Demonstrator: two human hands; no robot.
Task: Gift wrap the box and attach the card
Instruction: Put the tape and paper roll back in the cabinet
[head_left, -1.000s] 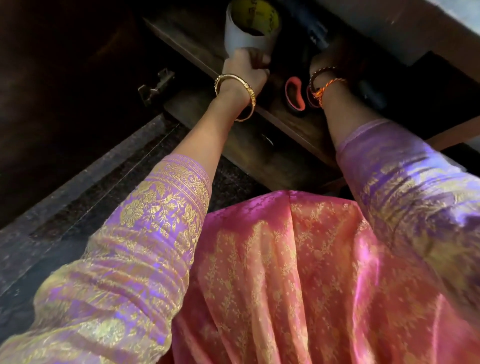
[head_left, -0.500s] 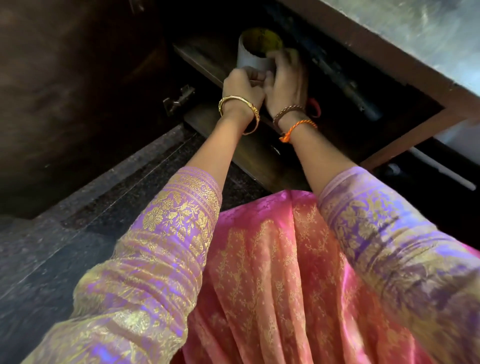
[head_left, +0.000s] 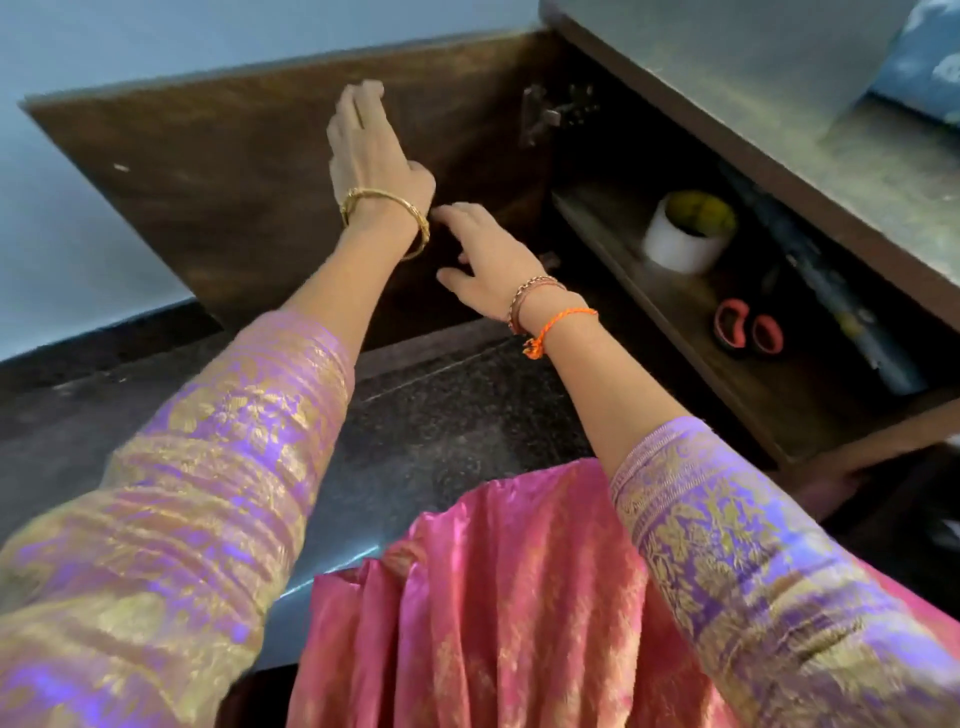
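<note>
A white tape roll (head_left: 683, 234) with a yellow core stands on the shelf (head_left: 675, 306) inside an open wooden cabinet. Red-handled scissors (head_left: 748, 328) lie further right on the same shelf, and a dark roll (head_left: 836, 306) lies along its back. My left hand (head_left: 371, 140) reaches flat, fingers straight, toward the open cabinet door (head_left: 218, 171). My right hand (head_left: 480, 260) is spread open just below it, near the door's inner edge. Neither hand holds anything. No box or card is in view.
A grey stone counter (head_left: 810, 119) tops the cabinet, with blue patterned cloth (head_left: 919, 57) at its far right. The door's hinge (head_left: 545, 111) sits at the cabinet's upper corner. Dark speckled floor (head_left: 441, 415) lies below, a pale blue wall (head_left: 78, 244) left.
Both hands have left the tape roll and swung left to the cabinet door. The tape roll stays on the shelf. The view has pulled back and tilted up.
</note>
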